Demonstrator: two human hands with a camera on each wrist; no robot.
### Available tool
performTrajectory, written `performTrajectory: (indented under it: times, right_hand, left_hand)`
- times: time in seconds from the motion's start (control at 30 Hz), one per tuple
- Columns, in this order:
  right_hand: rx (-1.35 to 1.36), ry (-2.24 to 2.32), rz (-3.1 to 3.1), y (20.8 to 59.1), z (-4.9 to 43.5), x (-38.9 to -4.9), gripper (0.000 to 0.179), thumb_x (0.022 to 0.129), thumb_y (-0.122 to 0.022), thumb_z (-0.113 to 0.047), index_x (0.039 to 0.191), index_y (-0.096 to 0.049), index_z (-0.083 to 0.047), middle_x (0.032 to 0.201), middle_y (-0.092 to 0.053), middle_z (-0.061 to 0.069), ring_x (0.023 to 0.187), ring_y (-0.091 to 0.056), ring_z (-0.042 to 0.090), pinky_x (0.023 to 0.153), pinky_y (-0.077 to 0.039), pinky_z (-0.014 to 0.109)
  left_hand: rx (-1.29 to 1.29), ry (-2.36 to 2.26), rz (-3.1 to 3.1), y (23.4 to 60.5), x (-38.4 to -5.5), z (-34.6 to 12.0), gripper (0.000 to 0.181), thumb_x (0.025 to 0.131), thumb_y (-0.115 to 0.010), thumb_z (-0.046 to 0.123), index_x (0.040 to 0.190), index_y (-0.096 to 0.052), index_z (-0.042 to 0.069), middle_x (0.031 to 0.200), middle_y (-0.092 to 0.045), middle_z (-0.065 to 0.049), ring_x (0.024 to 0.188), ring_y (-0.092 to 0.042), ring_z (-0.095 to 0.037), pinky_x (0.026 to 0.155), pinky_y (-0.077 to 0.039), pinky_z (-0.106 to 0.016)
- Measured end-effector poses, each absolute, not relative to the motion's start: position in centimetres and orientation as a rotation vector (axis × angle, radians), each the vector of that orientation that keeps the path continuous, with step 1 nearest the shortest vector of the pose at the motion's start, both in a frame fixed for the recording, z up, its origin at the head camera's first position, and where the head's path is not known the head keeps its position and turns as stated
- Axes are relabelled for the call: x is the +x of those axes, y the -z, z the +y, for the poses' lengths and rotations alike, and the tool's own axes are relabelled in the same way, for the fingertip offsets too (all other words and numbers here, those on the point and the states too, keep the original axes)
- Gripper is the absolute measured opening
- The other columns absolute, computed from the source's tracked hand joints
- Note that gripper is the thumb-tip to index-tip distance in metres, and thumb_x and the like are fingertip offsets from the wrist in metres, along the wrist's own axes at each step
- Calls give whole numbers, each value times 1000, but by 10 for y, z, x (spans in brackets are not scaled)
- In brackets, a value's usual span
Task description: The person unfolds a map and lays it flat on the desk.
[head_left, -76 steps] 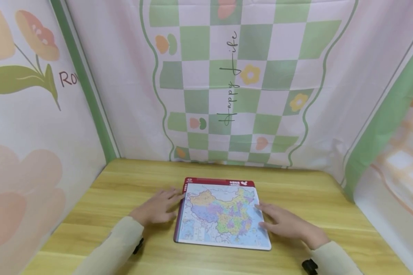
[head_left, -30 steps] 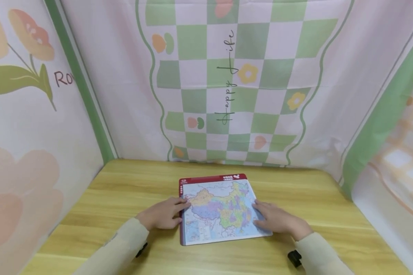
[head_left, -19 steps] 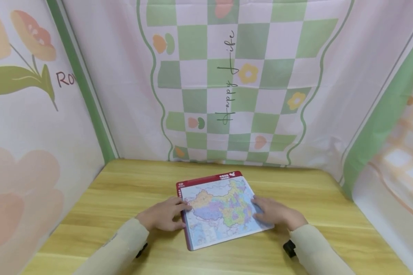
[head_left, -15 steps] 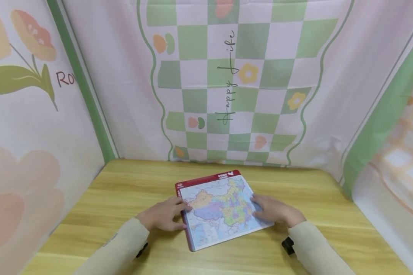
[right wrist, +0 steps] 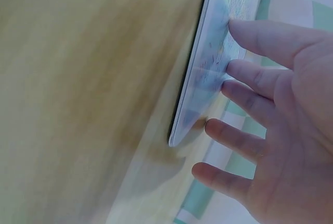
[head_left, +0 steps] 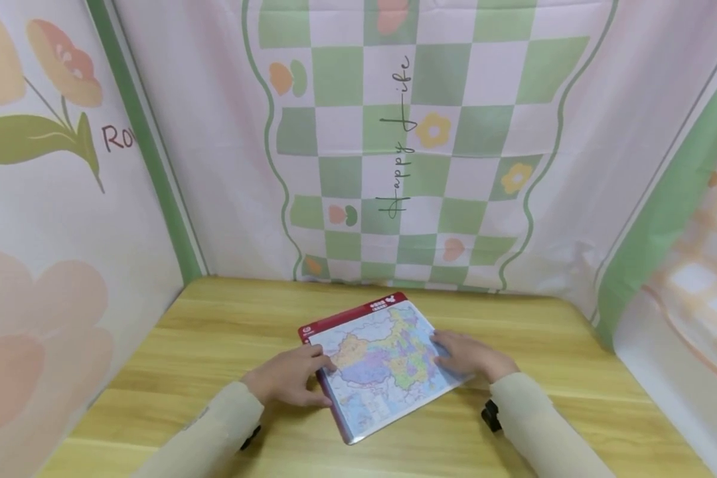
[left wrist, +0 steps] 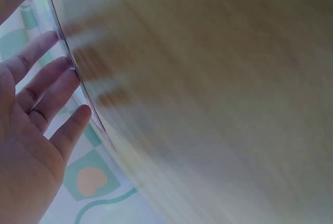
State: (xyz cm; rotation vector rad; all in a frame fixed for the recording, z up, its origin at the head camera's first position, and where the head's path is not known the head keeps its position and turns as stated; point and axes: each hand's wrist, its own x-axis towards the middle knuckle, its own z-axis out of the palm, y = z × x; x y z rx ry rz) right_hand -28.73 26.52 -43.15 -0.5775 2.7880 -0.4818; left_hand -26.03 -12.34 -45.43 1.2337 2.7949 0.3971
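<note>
A flat, round-cornered map board [head_left: 382,365] with a red top band lies turned at an angle on the wooden table. Its face carries a coloured map of China. In the head view my left hand [head_left: 291,377] touches the board's left edge, index finger over the border and thumb lower down. The left wrist view has the fingertips of the left hand [left wrist: 39,109] along the thin edge. My right hand [head_left: 471,356] rests its fingertips on the board's right side. In the right wrist view, the right hand [right wrist: 286,94] has spread fingers, some touching the map face.
The wooden table [head_left: 215,325] surrounds the board. A green-and-white checked curtain [head_left: 394,166] hangs behind its far edge. Flowered fabric [head_left: 48,219] closes the left side, and another printed curtain [head_left: 693,285] the right. Both sleeves carry a black wrist device.
The board has turned counterclockwise: its upper right corner has swung away and left, its lower left corner nearer and right. The right hand has moved left and away with it; the left hand stays nearly in place.
</note>
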Motion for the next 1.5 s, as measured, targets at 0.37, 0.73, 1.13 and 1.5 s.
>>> performTrajectory:
  times: [0.37, 0.73, 1.13, 1.5]
  right_hand:
    - [-562, 480, 2786, 433, 261, -300, 52, 102, -57, -21, 147, -46, 2, 153, -36, 28, 139, -28, 54, 113, -22, 67]
    - [-566, 479, 2779, 429, 252, -310, 51, 103, -54, -19, 148, -43, 2, 155, -34, 28, 141, -27, 51, 115, -19, 64]
    - [-524, 463, 2767, 431, 245, -322, 48, 103, -54, -12, 148, -44, 2, 156, -32, 28, 142, -23, 52, 115, -16, 65]
    - [-602, 555, 2760, 426, 255, -307, 55, 98, -60, -14, 144, -43, 10, 152, -29, 37, 140, -25, 55, 114, -20, 65]
  left_hand:
    - [1270, -423, 2793, 456, -258, -118, 55, 85, -69, 61, 118, -66, 18, 99, -50, 9, 86, -47, -7, 80, -49, -26]
    - [1241, -395, 2794, 455, -259, -112, 46, 85, -70, 61, 110, -64, 24, 95, -50, 13, 82, -48, -5, 74, -47, -22]
    - [1335, -480, 2757, 455, -259, -110, 35, 86, -76, 49, 107, -68, 22, 97, -57, 12, 80, -51, -3, 76, -48, -20]
    - [1236, -622, 2722, 447, -269, -113, 21, 95, -69, 28, 113, -72, 17, 101, -63, 5, 86, -57, -8, 81, -52, -25]
